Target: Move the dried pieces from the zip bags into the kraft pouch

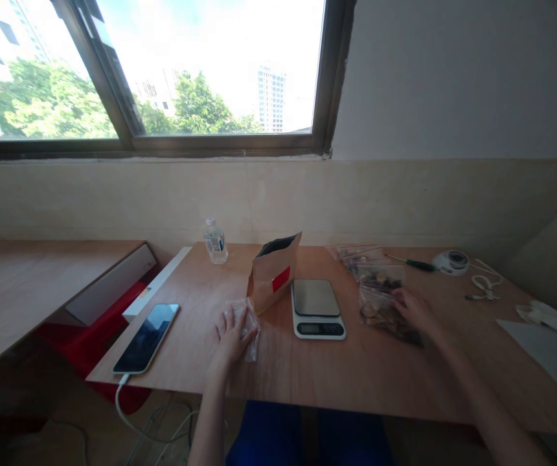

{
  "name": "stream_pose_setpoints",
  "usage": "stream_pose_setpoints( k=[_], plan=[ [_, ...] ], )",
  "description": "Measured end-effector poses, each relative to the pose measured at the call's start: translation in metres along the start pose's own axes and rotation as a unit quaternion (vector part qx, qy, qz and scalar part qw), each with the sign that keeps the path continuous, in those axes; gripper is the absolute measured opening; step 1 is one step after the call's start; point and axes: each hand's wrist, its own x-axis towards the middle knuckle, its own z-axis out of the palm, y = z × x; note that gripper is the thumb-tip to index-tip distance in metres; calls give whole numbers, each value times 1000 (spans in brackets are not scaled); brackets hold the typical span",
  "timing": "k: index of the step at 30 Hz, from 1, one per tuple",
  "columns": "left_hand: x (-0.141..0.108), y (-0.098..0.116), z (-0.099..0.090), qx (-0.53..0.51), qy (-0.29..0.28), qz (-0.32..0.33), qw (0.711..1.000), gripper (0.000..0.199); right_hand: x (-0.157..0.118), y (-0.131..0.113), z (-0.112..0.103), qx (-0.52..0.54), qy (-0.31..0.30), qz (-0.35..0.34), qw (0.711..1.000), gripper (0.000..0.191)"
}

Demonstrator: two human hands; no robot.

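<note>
My left hand (232, 335) lies with its fingers spread on a crumpled clear plastic bag (252, 346) on the table. Over to the right, my right hand (413, 309) pinches the upper edge of a clear zip bag (380, 312) with brown, dried-looking pieces inside. Behind that bag lie more zip bags (380, 277) with dark and brown contents, partly overlapping. Between my hands stands a white kitchen scale (316, 307) with a bare metal plate. An upright brown paper pouch (271, 275) with a red label, its top open, is at the scale's left.
A plastic bottle (215, 243) stands at the back left, and a phone (147, 340) on a cable lies at the left edge. A green-handled screwdriver (419, 265), a white dome camera (451, 262) with a cable, and white sheets (545, 353) lie to the right.
</note>
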Motion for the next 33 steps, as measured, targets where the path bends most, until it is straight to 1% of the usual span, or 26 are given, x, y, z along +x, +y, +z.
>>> stream_pose_setpoints(
  k=[2, 3, 5, 6, 7, 8, 9, 11, 12, 14, 15, 16, 18, 19, 21, 24, 27, 29, 33],
  plan=[
    [2, 1, -4, -25, 1, -5, 1000, 57, -4, 2, -9, 78, -11, -12, 997, 22],
    [1, 3, -6, -38, 13, -13, 999, 56, -7, 0, -15, 106, -11, -12, 994, 23],
    [-6, 10, -8, -63, 74, -31, 995, 50, -16, -11, -30, 138, 3, -6, 990, 27],
    [-11, 16, -9, -86, 120, -47, 988, 45, -21, -22, -39, 148, 14, -2, 989, 28],
    [-18, 22, -11, -124, 163, -45, 978, 40, -26, -34, -48, 157, 27, 1, 987, 30],
    [-25, 31, -13, -178, 191, -30, 965, 35, -32, -50, -57, 162, 37, 5, 986, 30],
    [-32, 40, -15, -247, 200, -6, 948, 32, -37, -67, -66, 172, 52, 13, 984, 31],
    [-47, 62, -22, -396, 144, 62, 905, 29, -47, -104, -82, 208, 56, 0, 977, 31],
    [-53, 74, -26, -456, 96, 82, 881, 29, -51, -123, -87, 228, 55, -6, 972, 30],
    [-65, 98, -34, -538, 1, 134, 832, 30, -59, -159, -94, 261, 52, 6, 964, 29],
    [-70, 110, -36, -563, -28, 151, 812, 31, -63, -176, -95, 280, 35, 14, 959, 30],
    [-74, 120, -38, -584, -50, 160, 794, 32, -66, -191, -95, 309, 9, 9, 951, 29],
    [-79, 137, -40, -623, -71, 164, 762, 33, -74, -216, -90, 362, -41, -14, 931, 25],
    [-80, 143, -39, -635, -69, 155, 754, 34, -77, -226, -86, 380, -59, -23, 923, 23],
    [-80, 149, -36, -640, -37, 122, 758, 35, -84, -241, -77, 395, -70, -34, 915, 18],
    [-76, 147, -31, -619, 7, 86, 781, 36, -91, -252, -66, 400, -64, -45, 913, 17],
    [-70, 139, -26, -594, 22, 69, 801, 36, -94, -256, -58, 404, -69, -53, 911, 19],
    [-67, 134, -24, -578, 35, 57, 813, 36, -95, -258, -54, 396, -63, -58, 914, 19],
    [-65, 130, -23, -567, 44, 56, 821, 36, -98, -261, -47, 372, -47, -58, 925, 21]
  ],
)
